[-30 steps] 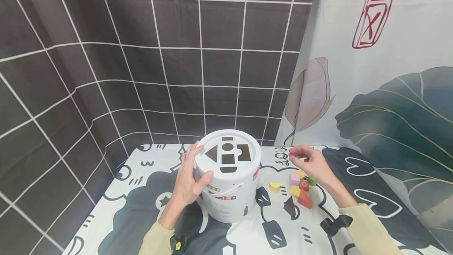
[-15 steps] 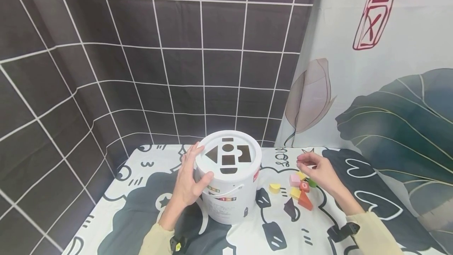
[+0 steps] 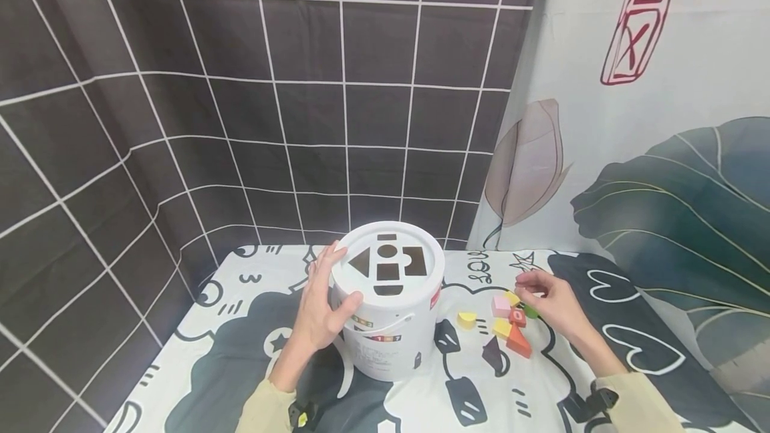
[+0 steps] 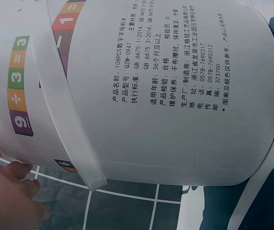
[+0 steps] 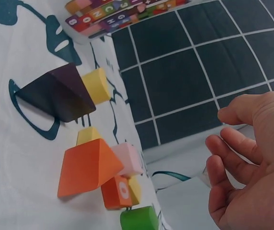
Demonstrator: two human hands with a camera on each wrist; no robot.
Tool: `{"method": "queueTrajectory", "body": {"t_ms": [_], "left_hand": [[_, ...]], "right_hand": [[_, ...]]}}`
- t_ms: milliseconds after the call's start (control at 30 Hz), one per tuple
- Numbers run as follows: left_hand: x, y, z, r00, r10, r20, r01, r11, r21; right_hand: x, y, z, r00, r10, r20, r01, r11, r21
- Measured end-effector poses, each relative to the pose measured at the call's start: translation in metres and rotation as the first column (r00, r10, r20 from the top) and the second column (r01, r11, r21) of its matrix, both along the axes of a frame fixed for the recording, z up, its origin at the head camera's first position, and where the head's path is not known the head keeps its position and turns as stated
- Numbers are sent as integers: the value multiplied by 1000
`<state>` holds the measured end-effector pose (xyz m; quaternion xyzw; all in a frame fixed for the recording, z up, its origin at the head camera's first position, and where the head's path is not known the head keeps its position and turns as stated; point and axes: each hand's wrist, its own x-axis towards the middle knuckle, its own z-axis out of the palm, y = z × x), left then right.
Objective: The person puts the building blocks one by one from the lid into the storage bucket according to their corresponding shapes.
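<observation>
A white bucket (image 3: 385, 339) stands upright, its lid (image 3: 361, 236) cut with several shaped holes. My left hand (image 3: 321, 303) rests against its left side, fingers spread along the rim and thumb at the front. The left wrist view brings the bucket's printed label (image 4: 165, 72) and handle (image 4: 65, 96) close. My right hand (image 3: 550, 296) hovers over the far right of a small heap of blocks; in the right wrist view its fingers (image 5: 223, 148) bend loosely around nothing. The heap has an orange wedge (image 5: 86, 167), a pink block (image 5: 130, 158), a red block (image 5: 115, 191) and a green block (image 5: 139, 218).
A yellow half-round block (image 3: 466, 319) lies between bucket and heap, with a dark triangular block (image 3: 492, 351) nearer me. A patterned cloth (image 3: 240, 339) covers the table. Behind it hang a dark grid curtain (image 3: 301, 112) and a pale leaf-print curtain (image 3: 559, 172).
My right hand has moved to the right and a little lower, from beyond the heap to above its far right side. The left hand and the bucket stay in place.
</observation>
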<state>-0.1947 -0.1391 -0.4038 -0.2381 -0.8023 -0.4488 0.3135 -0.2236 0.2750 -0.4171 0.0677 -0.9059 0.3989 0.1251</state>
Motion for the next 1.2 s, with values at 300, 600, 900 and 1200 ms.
{"method": "queueTrajectory", "body": {"t_ms": [300, 600, 900, 1200], "left_hand": [[0, 0, -1, 1000, -2, 3, 2, 1000, 1], [-1, 0, -1, 1000, -1, -3, 1, 1000, 1], [0, 0, -1, 1000, -1, 9, 1, 1000, 1], [-1, 0, 1, 1000, 3, 4, -3, 1000, -3]], "right_hand": [[0, 4, -12, 999, -36, 23, 36, 999, -4], [1, 9, -15, 998, -58, 35, 58, 998, -3], [2, 15, -21, 994, -91, 59, 91, 996, 4], [1, 21, -26, 992, -98, 80, 98, 995, 11]]}}
